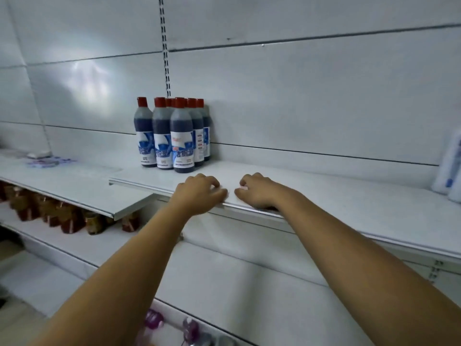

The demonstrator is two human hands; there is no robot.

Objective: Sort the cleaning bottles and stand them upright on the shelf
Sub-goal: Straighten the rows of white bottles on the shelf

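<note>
Judging from the layout, a pause between placements: nothing in hand, next bottle yet to be fetched or the group yet to be tidied. Cluster of dark-blue plastic cleaning bottles with red caps (172, 136) upright at the back of the white metal shelf (349, 203), close against the rear panel, well beyond the fingertips, most labels facing forward. For a clean step: approach the group from the side, not over the caps; grip each body low, below the shoulder; set down with the base flat, touching or just beside its neighbour; turn labels outward; keep like with like, apart from the white bottles (449, 166) at the far right edge. Risk, as judged: tall narrow bodies, tightly packed, liable to topple in a row from one knock. Left hand (199, 193) and right hand (257, 191) side by side on the front lip of the shelf, near each other but not touching, palms down, fingers loosely bent with tips on the shelf top, clasping nothing. Forearms stretched forward and converging toward the lip. Thumb position over or under the edge: not resolvable. Also noted: reddish-brown jars (50, 213) on the lower shelf at left; purple items (154, 318) at bottom, too blurred to identify.
</note>
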